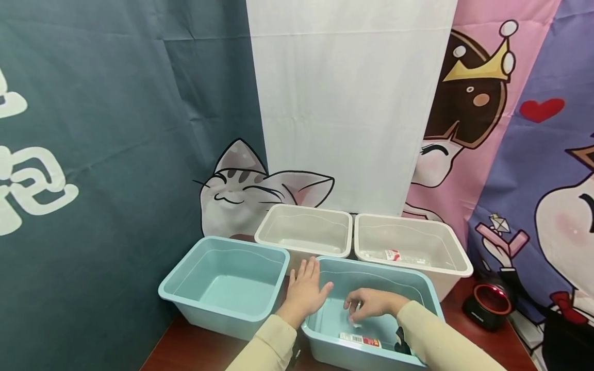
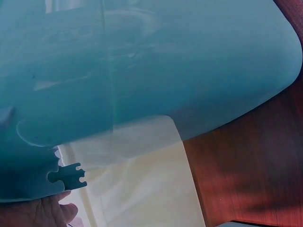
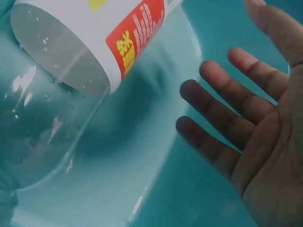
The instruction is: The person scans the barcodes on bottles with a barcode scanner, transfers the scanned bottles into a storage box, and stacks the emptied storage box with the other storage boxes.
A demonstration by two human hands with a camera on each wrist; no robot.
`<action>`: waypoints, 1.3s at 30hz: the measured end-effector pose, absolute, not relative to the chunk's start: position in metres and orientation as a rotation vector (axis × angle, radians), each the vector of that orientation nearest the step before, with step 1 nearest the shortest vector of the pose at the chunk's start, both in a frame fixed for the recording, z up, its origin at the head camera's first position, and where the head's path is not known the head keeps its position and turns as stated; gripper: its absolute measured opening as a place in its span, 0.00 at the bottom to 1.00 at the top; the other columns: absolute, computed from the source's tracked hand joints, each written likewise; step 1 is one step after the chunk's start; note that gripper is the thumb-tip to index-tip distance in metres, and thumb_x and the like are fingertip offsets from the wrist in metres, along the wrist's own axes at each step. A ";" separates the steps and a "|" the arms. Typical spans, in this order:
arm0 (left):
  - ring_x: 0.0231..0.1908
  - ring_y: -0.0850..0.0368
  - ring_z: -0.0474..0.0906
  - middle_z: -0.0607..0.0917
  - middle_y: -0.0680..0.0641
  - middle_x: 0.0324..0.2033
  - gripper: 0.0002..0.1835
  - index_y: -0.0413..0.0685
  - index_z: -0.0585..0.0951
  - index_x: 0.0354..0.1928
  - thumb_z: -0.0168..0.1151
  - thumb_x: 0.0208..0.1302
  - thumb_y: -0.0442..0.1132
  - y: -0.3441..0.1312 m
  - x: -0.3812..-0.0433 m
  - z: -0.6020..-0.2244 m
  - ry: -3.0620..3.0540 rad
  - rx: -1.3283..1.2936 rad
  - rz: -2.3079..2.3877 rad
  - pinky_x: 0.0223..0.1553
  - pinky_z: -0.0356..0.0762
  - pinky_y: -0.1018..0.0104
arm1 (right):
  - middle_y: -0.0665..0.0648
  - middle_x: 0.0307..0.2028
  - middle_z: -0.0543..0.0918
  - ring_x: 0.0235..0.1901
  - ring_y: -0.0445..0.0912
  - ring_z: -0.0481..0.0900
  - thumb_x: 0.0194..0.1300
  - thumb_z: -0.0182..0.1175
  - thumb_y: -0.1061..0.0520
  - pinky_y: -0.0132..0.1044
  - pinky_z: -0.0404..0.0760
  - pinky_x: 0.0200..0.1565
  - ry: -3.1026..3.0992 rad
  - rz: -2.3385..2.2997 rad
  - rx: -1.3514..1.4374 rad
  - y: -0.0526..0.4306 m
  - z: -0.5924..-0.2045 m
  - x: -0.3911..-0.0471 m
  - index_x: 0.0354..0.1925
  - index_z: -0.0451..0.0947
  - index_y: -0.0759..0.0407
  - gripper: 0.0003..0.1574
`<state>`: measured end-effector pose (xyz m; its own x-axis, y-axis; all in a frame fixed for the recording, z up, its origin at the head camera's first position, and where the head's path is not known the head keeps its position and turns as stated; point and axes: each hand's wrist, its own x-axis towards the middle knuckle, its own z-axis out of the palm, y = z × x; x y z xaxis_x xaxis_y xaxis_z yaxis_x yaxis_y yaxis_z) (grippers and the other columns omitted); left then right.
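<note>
A clear plastic bottle point(image 1: 360, 339) with a white, red and yellow label lies on its side in the right-hand blue bin point(image 1: 325, 337). My right hand point(image 1: 371, 303) reaches down inside this bin, just beyond the bottle. In the right wrist view, the fingers point(image 3: 222, 113) are spread and slightly bent, beside the labelled bottle point(image 3: 137, 35), with a bare palm. A small pale pinkish bit point(image 1: 355, 322) shows below the fingertips in the head view. My left hand point(image 1: 303, 292) rests on the same bin's left rim, fingers straight and pointing away.
Left of it stands another blue bin point(image 1: 223, 312). Two white bins line the back; the right one point(image 1: 452, 257) holds a clear bottle point(image 1: 393, 255) with a red-and-white label. A black device point(image 1: 488, 305) with a red top sits at the table's right. Printed curtains hang behind.
</note>
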<state>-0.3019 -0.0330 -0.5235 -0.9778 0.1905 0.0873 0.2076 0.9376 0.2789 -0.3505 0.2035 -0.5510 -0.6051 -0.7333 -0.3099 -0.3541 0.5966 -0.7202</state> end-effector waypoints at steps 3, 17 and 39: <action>0.78 0.42 0.47 0.55 0.42 0.79 0.42 0.40 0.58 0.78 0.44 0.76 0.63 -0.034 -0.302 -0.523 -3.021 -0.308 -0.470 0.74 0.48 0.37 | 0.48 0.39 0.83 0.38 0.42 0.79 0.59 0.71 0.50 0.39 0.81 0.38 2.159 -0.790 -0.759 0.202 -0.550 -0.348 0.56 0.79 0.58 0.28; 0.78 0.42 0.47 0.55 0.43 0.79 0.42 0.41 0.57 0.79 0.42 0.76 0.65 -0.029 -0.302 -0.525 -3.025 -0.312 -0.473 0.73 0.48 0.37 | 0.51 0.46 0.82 0.45 0.46 0.80 0.56 0.75 0.44 0.44 0.83 0.43 1.906 -0.541 -0.631 0.214 -0.573 -0.359 0.58 0.74 0.45 0.34; 0.78 0.43 0.49 0.57 0.42 0.78 0.41 0.40 0.58 0.78 0.44 0.76 0.63 -0.031 -0.301 -0.523 -3.021 -0.283 -0.450 0.73 0.50 0.37 | 0.52 0.46 0.84 0.48 0.47 0.81 0.59 0.66 0.58 0.55 0.82 0.55 1.786 -0.392 -0.384 0.205 -0.567 -0.345 0.47 0.81 0.49 0.16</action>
<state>-0.3007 -0.0306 -0.5230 -0.9803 0.1706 0.0997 0.1922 0.9401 0.2817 -0.3454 0.2053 -0.5672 -0.2388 -0.4547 -0.8580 -0.0530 0.8884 -0.4560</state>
